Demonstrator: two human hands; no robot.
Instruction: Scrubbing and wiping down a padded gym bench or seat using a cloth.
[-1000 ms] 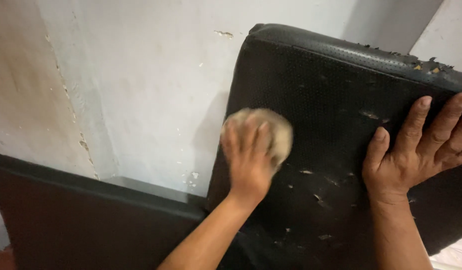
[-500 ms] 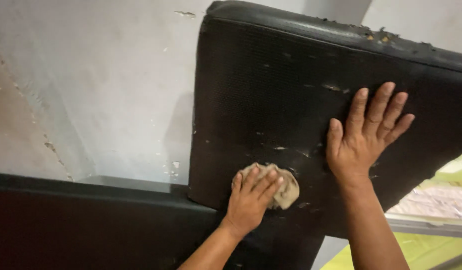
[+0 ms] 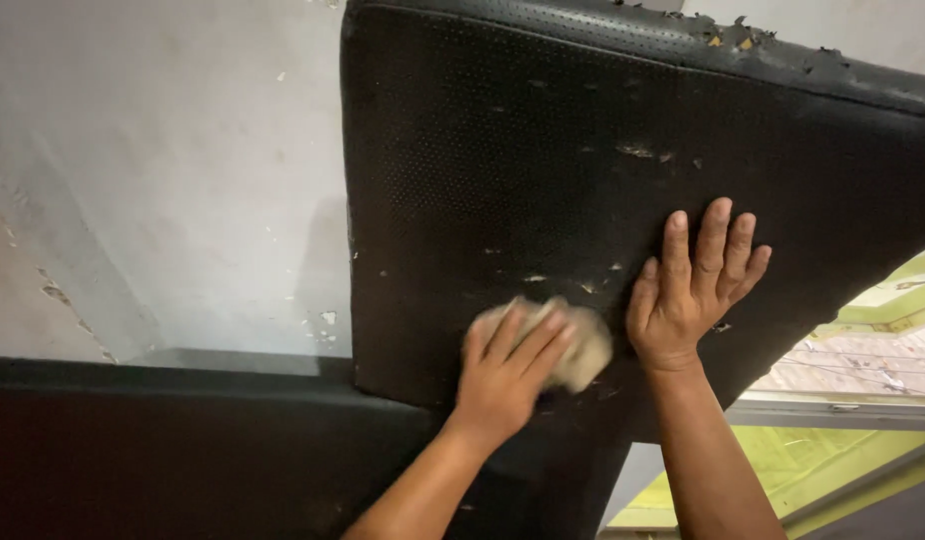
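So from the left: white scuffed wall (image 3: 163,170), then the left hand (image 3: 508,365) pressing a beige rag (image 3: 583,345) onto the worn black cushion (image 3: 543,150), fingers spread over it. Right hand (image 3: 693,285) lies flat and open, gripping nothing, just beside it.

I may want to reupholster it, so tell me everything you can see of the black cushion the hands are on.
The black cushion is a thick, squarish pad covered in perforated, leather-like material. It stands tilted against the pale wall. The cover is worn: small flakes and tears dot its face, and the top edge is frayed, showing yellowish filling. The right hand lies flat on it, fingers spread; the left hand presses a beige cloth against its lower part.
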